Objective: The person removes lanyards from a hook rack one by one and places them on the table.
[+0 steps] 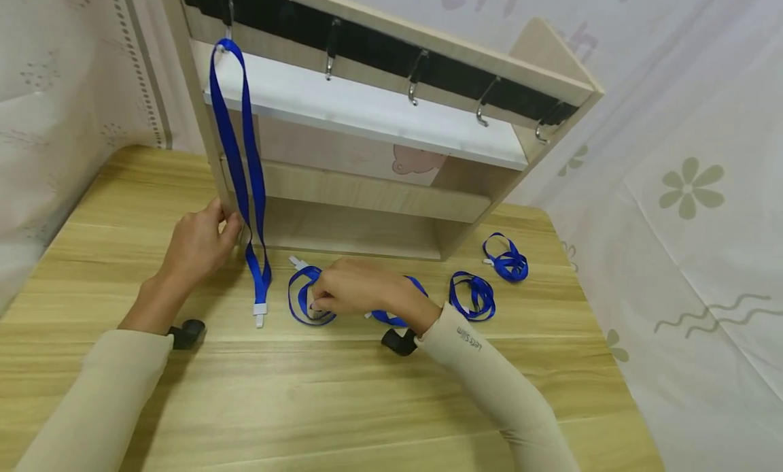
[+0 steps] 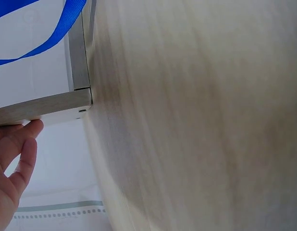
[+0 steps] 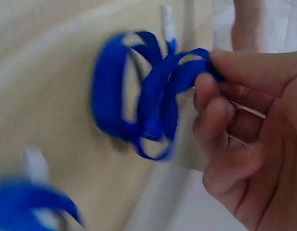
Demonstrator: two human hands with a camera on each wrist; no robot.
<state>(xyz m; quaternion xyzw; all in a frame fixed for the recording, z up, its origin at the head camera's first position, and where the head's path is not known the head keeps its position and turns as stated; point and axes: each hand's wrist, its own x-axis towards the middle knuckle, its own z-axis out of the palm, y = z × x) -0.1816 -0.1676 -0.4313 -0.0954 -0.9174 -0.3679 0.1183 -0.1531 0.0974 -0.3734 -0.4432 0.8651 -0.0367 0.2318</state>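
A blue lanyard (image 1: pixel 304 298), coiled in loops, is between the thumb and fingertips of my right hand (image 1: pixel 351 288). The right wrist view shows that pinch on the ribbon (image 3: pixel 155 91), with its white clip (image 3: pixel 167 23) sticking out beyond. My left hand (image 1: pixel 198 244) rests against the lower left side panel of the wooden rack (image 1: pixel 367 190). In the left wrist view, fingertips of the left hand (image 2: pixel 14 163) touch the panel's outer face (image 2: pixel 47 106). Another blue lanyard (image 1: pixel 253 179) hangs from the leftmost hook (image 1: pixel 228 13), its white clip low over the table.
More coiled blue lanyards (image 1: pixel 472 296) lie in a row to the right on the wooden table (image 1: pixel 293 404); one (image 1: pixel 391 317) is partly behind my right forearm. Bare metal hooks (image 1: pixel 413 84) line the rack's black strip. Patterned curtains (image 1: pixel 691 254) surround the table.
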